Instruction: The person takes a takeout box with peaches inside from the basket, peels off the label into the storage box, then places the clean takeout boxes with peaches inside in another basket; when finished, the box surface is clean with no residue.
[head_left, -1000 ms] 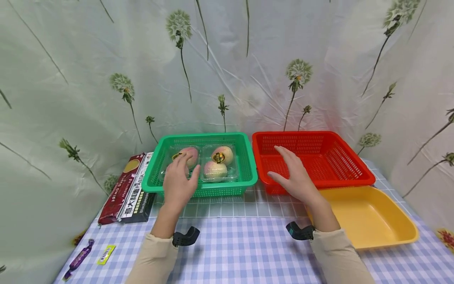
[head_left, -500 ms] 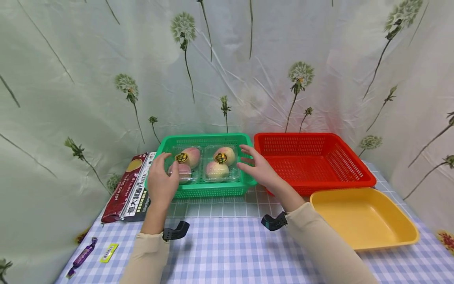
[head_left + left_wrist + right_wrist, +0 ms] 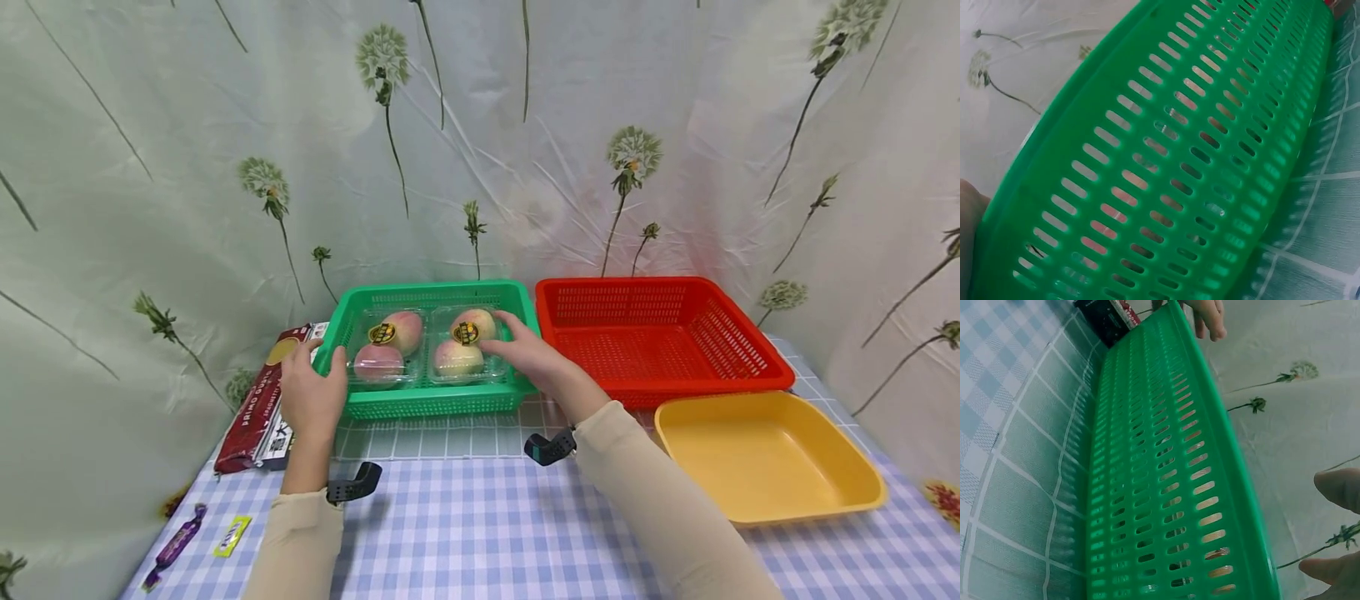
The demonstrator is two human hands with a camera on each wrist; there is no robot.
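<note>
In the head view my left hand (image 3: 311, 392) is at the front left corner of a green basket (image 3: 431, 408). Its thumb and fingers are spread; whether they touch the rim is unclear. My right hand (image 3: 534, 358) reaches over the basket's right side, thumb apart from the fingers. Its fingertips are beside the right clear plastic box of peaches (image 3: 459, 358), contact unclear. A second box of peaches (image 3: 378, 362) lies to the left in the same basket. In the right wrist view, parted fingers (image 3: 1338, 487) show beyond the green rim.
A red basket (image 3: 663, 387) stands right of the green one, with a yellow tray (image 3: 765, 458) in front of it. Pasta packages (image 3: 251, 425) lie to the left. A purple wrapped candy (image 3: 176, 542) and a small yellow packet (image 3: 232, 536) lie on the checked cloth (image 3: 465, 525).
My right hand has moved left from the red basket to the green basket's right side. My left hand has shifted left from over the left peach box to the basket's corner.
</note>
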